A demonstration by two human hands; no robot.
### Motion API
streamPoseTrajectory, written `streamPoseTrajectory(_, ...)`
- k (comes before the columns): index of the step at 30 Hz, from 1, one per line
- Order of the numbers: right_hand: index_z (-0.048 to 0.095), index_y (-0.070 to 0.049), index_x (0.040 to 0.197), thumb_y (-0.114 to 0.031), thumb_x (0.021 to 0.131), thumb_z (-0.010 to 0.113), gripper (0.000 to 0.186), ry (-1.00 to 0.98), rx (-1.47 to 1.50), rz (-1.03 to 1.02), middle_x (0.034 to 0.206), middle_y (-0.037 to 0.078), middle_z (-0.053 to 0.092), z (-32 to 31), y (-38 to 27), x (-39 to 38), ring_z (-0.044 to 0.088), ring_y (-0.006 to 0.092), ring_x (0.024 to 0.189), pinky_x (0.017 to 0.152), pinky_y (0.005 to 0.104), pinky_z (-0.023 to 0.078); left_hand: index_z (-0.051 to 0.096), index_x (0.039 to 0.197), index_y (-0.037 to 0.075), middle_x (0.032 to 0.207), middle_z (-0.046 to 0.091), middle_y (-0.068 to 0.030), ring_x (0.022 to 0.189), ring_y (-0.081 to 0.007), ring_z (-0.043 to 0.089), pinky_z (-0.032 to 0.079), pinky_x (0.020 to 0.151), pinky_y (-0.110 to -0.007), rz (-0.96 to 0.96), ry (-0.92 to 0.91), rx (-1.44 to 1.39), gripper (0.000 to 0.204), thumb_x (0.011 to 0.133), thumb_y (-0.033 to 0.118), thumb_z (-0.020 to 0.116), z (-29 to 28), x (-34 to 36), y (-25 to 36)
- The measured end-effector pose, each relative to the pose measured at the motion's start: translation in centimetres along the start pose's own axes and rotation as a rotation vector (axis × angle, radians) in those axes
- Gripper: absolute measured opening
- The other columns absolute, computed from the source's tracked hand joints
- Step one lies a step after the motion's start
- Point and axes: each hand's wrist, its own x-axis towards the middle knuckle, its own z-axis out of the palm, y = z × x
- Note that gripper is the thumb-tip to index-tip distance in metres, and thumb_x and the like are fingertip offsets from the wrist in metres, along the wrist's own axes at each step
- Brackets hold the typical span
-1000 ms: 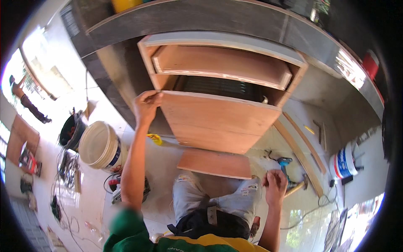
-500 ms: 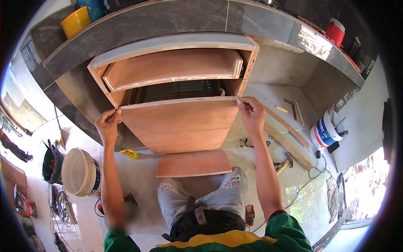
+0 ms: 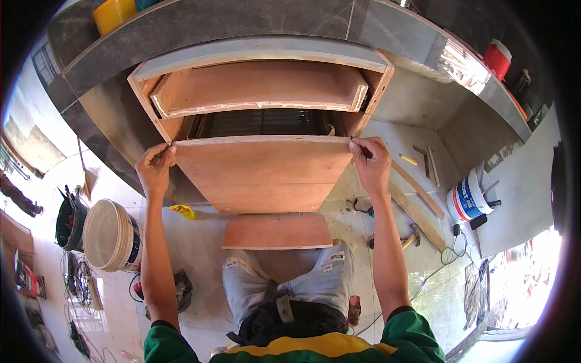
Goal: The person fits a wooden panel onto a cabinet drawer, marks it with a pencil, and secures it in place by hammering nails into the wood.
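A wide plywood panel (image 3: 263, 172) stands against the front of a wooden cabinet (image 3: 378, 91), below its drawer. My left hand (image 3: 155, 169) pinches the panel's upper left corner between thumb and fingers. At the opposite upper corner, my right hand (image 3: 371, 163) has the same kind of grip. Above the panel's top edge, a plywood drawer box (image 3: 260, 88) without a front sits partly pulled out, with a dark gap under it. A smaller plywood board (image 3: 277, 232) lies just in front of my knees.
White buckets stand at left (image 3: 109, 236) and right (image 3: 469, 196). Wood strips (image 3: 417, 216) and a hammer (image 3: 411, 236) lie on the floor at right. A yellow packet (image 3: 183, 211) is near my left forearm. Cables (image 3: 448, 257) cross the tiles. A stone-tiled counter (image 3: 242, 27) overhangs the cabinet.
My view has shifted a little. Both hands keep their hold on the panel's top corners, and the panel stays in about the same position against the cabinet.
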Motion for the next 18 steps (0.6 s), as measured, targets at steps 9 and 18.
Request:
streamPoseTrajectory(9, 0.067, 0.003, 0.101, -0.012, 0.083, 0.076, 0.025, 0.002, 0.143, 0.049, 0.084, 0.006, 0.06, 0.1, 0.6, -0.9, 0.06, 0.0112, 0.072, 0.065, 0.0251, 0.049, 0.07, 0.098, -0.003, 0.076, 0.067, -0.0038, 0.066, -0.0073, 0.06, 0.052, 0.059, -0.022, 0.003, -0.011, -0.006, 0.021, 0.083, 0.008, 0.078, -0.3, -0.4, 0.1)
streamPoseTrajectory(18, 0.065, 0.002, 0.102, -0.011, 0.085, 0.074, 0.023, 0.132, 0.176, 0.269, 0.083, 0.002, 0.064, -0.7, 2.7, -5.0, 0.059, 0.0077, 0.072, 0.066, 0.0226, 0.049, 0.058, 0.11, 0.001, 0.074, 0.064, -0.0044, 0.06, -0.0091, 0.056, 0.049, 0.055, -0.025, 0.009, 0.062, -0.028, 0.038, 0.083, 0.017, 0.079, -1.3, -3.3, -2.8)
